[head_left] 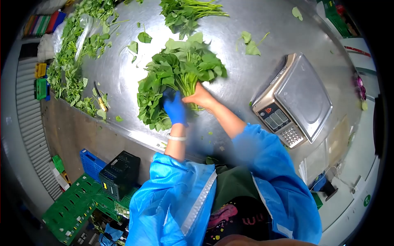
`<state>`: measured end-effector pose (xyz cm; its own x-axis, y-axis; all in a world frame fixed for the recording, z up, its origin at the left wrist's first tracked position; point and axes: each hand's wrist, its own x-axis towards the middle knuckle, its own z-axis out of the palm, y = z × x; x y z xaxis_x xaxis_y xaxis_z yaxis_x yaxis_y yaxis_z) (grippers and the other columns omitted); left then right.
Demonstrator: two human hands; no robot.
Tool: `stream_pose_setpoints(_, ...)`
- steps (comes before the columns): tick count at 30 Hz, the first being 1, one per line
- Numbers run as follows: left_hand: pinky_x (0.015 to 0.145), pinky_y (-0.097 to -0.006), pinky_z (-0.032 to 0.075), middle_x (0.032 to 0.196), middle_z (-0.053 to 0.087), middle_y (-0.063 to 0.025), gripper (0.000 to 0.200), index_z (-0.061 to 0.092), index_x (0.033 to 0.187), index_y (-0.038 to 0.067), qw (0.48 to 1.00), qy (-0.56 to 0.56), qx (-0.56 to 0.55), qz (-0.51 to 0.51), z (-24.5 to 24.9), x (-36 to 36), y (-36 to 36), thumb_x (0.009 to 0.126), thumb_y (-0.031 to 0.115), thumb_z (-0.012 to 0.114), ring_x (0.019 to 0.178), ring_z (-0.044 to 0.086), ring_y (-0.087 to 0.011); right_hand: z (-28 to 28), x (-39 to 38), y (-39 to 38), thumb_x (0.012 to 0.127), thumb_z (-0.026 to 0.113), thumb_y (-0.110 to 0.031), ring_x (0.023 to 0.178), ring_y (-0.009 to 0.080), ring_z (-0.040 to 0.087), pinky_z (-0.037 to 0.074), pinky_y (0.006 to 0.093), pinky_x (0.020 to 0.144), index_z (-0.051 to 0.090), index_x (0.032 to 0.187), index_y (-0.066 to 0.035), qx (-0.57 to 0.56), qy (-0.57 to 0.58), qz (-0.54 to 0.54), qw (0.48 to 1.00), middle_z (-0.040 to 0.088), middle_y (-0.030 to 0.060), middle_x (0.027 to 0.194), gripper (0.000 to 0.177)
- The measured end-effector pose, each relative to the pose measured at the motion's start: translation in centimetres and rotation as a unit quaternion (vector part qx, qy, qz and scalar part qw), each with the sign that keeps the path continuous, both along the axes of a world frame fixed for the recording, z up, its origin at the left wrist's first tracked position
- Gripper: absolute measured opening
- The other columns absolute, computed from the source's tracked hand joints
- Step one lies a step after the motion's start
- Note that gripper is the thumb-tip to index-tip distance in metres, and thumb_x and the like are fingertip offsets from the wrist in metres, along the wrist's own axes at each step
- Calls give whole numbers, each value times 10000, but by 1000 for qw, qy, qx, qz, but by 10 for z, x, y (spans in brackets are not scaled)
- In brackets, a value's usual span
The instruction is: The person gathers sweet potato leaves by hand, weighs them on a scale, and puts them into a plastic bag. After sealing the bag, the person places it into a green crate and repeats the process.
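Observation:
A large bunch of leafy green stems (182, 61) stands on the metal table, its leaves spreading up and to the left. My left hand (175, 107), in a blue glove, presses against the lower left of the bunch, its fingers partly hidden among leaves. Bare, my right hand (200, 97) grips the stems from the right, with the thumb across their front. Another bunch (186, 14) lies at the table's top edge. Loose leaves (251, 44) are scattered nearby.
A weighing scale (293, 100) sits on the right. Along the left edge lies a heap of greens (72, 69) with clear plastic, near a yellow-handled knife (101, 102). Green crates (69, 205) and a black crate (120, 174) stand below left.

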<state>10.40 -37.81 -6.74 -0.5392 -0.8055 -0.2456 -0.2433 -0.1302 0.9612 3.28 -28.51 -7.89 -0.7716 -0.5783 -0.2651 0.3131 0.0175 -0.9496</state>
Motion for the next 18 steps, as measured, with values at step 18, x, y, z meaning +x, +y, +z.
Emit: stream_pose_setpoints(18,804,-239,447,1047,583,-47,320,556,1182,13,979,-14,111,-168,-5,-22,82,862,13,582,906,532,-107,11,1,106,723,700,58,939,159,626,494,300,822,589,1146,-42,-104,-247,-139,953,663,47,1027,448)
